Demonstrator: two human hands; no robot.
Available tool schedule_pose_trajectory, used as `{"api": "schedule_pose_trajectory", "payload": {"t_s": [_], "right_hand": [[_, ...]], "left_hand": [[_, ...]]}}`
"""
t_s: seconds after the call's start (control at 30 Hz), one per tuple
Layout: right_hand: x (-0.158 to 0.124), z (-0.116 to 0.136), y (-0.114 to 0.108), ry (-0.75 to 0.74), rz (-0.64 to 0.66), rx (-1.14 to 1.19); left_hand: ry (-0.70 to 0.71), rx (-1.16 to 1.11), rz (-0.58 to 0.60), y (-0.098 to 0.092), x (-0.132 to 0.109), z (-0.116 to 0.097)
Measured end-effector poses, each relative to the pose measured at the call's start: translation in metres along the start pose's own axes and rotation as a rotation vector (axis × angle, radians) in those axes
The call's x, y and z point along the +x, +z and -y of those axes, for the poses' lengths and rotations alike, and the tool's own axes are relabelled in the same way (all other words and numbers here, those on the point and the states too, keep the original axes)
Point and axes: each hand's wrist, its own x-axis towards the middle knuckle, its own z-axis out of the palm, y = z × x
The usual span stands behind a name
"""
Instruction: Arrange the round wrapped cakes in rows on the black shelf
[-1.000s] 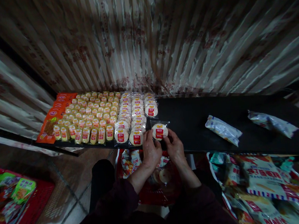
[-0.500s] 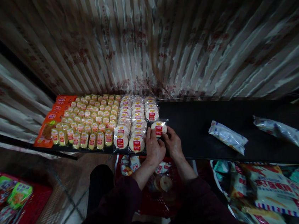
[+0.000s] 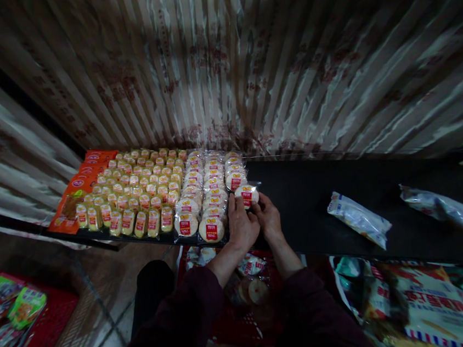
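Observation:
Both of my hands are closed around a round, pale pastry in a clear wrapper (image 3: pixel 247 195) with a red label. My left hand (image 3: pixel 242 225) grips its left side, and my right hand (image 3: pixel 268 217) its right side. The pastry is at the front of the third, shortest row of wrapped round pastries (image 3: pixel 235 176). Two longer overlapping rows of the same pastries (image 3: pixel 211 229) lie just left of my left hand. Farther left stand several rows of small yellow wrapped cakes (image 3: pixel 140 224), beside orange packets (image 3: pixel 76 190).
The black shelf (image 3: pixel 301 205) runs to the right, bearing two white-blue packets (image 3: pixel 360 219). Below it are a red basket (image 3: pixel 235 327) with wrapped pastries and a container of bread bags (image 3: pixel 439 306). Another red basket (image 3: pixel 60 318) stands at left. A striped curtain (image 3: pixel 213 76) hangs behind.
The view has shifted slightly. My hands remain on the round pastry at the front of the third row, with little visible movement relative to the shelf.

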Motion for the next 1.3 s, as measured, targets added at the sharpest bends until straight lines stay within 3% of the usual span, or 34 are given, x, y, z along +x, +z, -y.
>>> {"api": "schedule_pose_trajectory", "payload": {"t_s": [0.37,0.7,1.3], "right_hand": [[0.017,-0.008,0.01,-0.043,-0.015,-0.075],[0.022,-0.004,0.016,-0.082,-0.012,-0.106],[0.024,-0.002,0.021,-0.189,-0.038,-0.372]], "left_hand": [[0.006,-0.022,-0.002,0.006,0.005,0.002],[0.062,-0.034,0.065,0.013,0.008,0.019],[0.121,0.209,0.132,0.017,0.02,0.027]]}}
